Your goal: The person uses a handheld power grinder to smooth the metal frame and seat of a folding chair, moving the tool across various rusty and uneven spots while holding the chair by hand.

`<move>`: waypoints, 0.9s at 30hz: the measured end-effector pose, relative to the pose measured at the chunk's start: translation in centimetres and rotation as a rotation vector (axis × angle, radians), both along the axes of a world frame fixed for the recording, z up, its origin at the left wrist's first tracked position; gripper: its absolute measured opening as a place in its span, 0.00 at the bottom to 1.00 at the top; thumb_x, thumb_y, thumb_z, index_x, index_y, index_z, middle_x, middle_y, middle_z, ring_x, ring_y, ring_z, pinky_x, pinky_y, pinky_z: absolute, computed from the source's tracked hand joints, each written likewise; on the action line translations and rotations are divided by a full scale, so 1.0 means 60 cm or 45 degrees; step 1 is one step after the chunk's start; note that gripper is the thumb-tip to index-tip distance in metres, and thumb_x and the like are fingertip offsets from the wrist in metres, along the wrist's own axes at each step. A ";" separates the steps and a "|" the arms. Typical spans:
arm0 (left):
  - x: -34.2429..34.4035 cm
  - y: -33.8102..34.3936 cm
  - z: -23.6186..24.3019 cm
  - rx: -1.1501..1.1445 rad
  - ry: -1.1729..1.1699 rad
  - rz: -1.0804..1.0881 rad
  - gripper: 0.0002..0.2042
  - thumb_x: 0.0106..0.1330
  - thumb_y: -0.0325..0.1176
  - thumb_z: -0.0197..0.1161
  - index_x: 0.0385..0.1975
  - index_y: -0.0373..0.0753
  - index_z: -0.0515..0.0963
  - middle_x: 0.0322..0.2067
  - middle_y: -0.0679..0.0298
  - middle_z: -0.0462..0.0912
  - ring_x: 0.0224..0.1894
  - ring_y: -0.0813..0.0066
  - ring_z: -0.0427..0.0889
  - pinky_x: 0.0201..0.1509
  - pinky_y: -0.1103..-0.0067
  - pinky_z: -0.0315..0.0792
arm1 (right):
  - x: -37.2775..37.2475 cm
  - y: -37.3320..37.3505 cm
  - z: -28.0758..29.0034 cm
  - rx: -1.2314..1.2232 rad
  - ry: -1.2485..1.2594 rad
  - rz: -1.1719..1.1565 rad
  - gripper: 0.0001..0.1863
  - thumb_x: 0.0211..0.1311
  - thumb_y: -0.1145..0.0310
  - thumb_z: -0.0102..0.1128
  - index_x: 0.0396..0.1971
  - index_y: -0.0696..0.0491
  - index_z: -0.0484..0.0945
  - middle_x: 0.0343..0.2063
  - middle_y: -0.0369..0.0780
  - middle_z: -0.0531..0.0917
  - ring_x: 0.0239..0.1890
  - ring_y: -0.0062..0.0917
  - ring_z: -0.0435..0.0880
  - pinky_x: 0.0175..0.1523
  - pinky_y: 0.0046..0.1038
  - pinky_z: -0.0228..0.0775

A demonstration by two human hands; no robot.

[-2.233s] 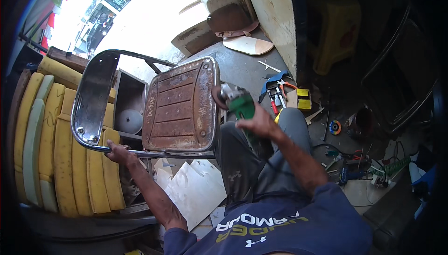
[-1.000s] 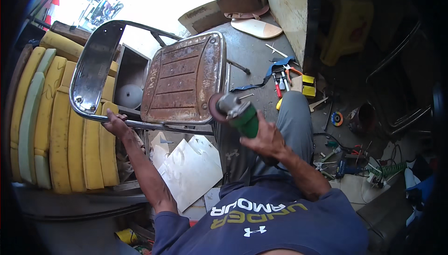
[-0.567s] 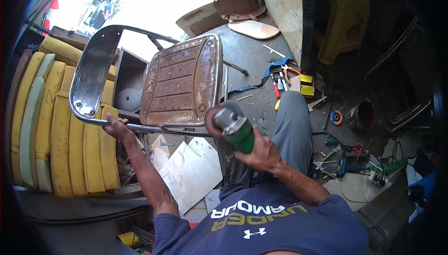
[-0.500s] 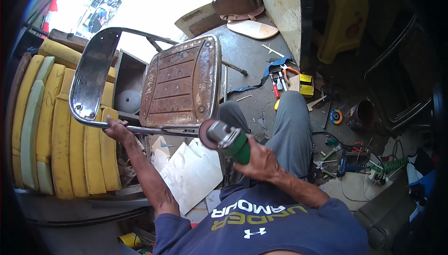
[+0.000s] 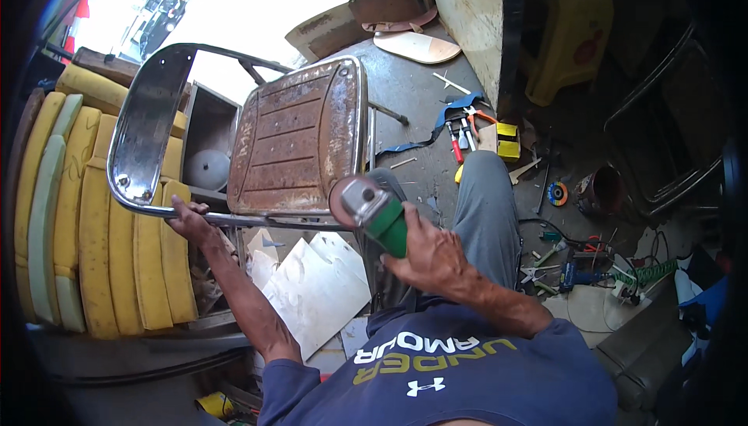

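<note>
A metal folding chair (image 5: 290,142) lies tilted before me, with a rust-stained seat pan and a shiny tubular frame. My left hand (image 5: 189,220) is closed round the frame tube close to the backrest (image 5: 148,130). In my right hand (image 5: 432,253) is a green angle grinder (image 5: 382,220), gripped by its body. The grinder's reddish-brown disc (image 5: 343,202) is at the seat's near right corner, by the rim. Whether disc and metal touch, I cannot tell.
Yellow foam pads (image 5: 109,231) are stacked at the left. White sheets (image 5: 315,290) lie on the floor below the chair. Hand tools (image 5: 461,134), a blue drill (image 5: 580,276), a flap disc (image 5: 557,193) and a bucket (image 5: 601,190) are to the right. Another chair (image 5: 662,130) stands at far right.
The grinder has turned in my right hand, its head more upright and its disc brought against or near the seat corner. My left hand keeps its hold on the frame.
</note>
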State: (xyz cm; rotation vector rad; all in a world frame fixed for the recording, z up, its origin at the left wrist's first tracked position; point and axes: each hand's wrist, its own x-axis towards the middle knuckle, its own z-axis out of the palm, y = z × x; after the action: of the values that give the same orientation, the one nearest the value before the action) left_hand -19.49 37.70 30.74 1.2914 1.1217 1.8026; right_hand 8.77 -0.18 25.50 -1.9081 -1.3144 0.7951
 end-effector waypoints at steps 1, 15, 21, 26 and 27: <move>0.007 0.002 0.002 0.022 -0.005 -0.011 0.10 0.79 0.37 0.58 0.45 0.38 0.68 0.17 0.70 0.65 0.15 0.82 0.66 0.17 0.80 0.69 | 0.008 0.005 0.001 0.002 -0.007 0.010 0.46 0.58 0.55 0.70 0.67 0.60 0.54 0.39 0.58 0.81 0.37 0.60 0.86 0.44 0.56 0.80; 0.009 -0.005 0.004 0.048 -0.029 0.009 0.09 0.79 0.37 0.57 0.38 0.39 0.70 0.17 0.71 0.64 0.14 0.79 0.66 0.19 0.77 0.70 | -0.031 -0.023 -0.078 0.037 0.396 -0.170 0.48 0.53 0.51 0.74 0.63 0.64 0.58 0.40 0.63 0.84 0.44 0.58 0.87 0.52 0.49 0.80; 0.028 -0.009 0.009 0.013 0.003 0.121 0.11 0.78 0.37 0.58 0.36 0.39 0.67 0.15 0.70 0.64 0.12 0.79 0.64 0.17 0.79 0.68 | 0.004 0.005 -0.101 -0.025 0.620 -0.292 0.54 0.51 0.48 0.75 0.67 0.67 0.56 0.44 0.64 0.83 0.49 0.59 0.86 0.55 0.47 0.79; 0.028 -0.019 0.013 0.033 0.010 0.128 0.10 0.78 0.36 0.57 0.36 0.38 0.69 0.16 0.70 0.66 0.13 0.78 0.66 0.17 0.78 0.70 | -0.018 -0.022 -0.098 -0.025 0.601 -0.247 0.53 0.50 0.47 0.75 0.66 0.67 0.59 0.48 0.64 0.83 0.53 0.56 0.85 0.60 0.45 0.77; 0.026 -0.009 0.010 0.041 0.005 0.134 0.10 0.78 0.36 0.57 0.36 0.38 0.69 0.16 0.69 0.66 0.13 0.78 0.66 0.17 0.78 0.69 | -0.006 -0.009 -0.092 -0.052 0.633 -0.268 0.54 0.50 0.47 0.75 0.66 0.67 0.58 0.48 0.63 0.83 0.53 0.55 0.85 0.60 0.45 0.76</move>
State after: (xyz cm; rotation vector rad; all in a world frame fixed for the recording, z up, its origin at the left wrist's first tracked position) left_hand -17.94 37.14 31.33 1.2759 1.1869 1.9031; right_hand 8.40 -0.72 20.00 -1.6936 -0.7867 1.1018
